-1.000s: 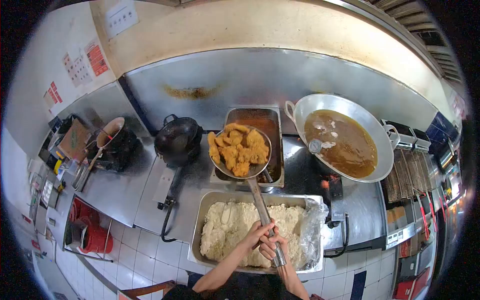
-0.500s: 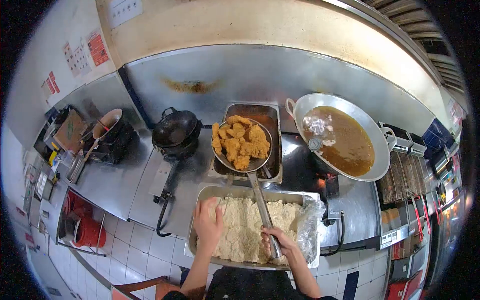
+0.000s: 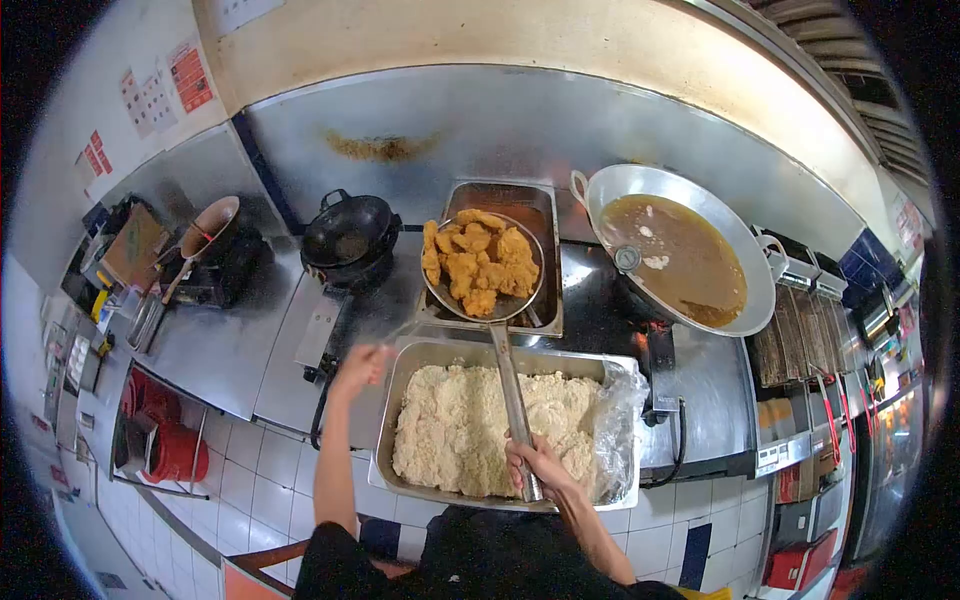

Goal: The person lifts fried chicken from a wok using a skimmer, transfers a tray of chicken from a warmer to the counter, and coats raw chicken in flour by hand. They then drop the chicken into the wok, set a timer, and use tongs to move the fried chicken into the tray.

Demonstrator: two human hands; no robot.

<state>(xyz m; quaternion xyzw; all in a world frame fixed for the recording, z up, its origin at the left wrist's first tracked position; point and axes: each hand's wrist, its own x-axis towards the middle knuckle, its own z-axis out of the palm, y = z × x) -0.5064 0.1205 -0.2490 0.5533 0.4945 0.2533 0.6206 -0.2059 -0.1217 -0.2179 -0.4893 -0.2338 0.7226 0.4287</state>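
The right hand [image 3: 535, 468] clamps the skimmer [image 3: 484, 275] handle, holding fried pieces [image 3: 478, 262] over the far tray [image 3: 535, 200] to drain; the left hand [image 3: 362, 364] hangs open, empty.

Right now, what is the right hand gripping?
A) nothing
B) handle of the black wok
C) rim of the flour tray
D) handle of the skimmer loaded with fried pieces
D: the right hand is closed around the end of the long skimmer handle, with the fried pieces held over the steel pan; the left hand is off to the side of the flour tray.
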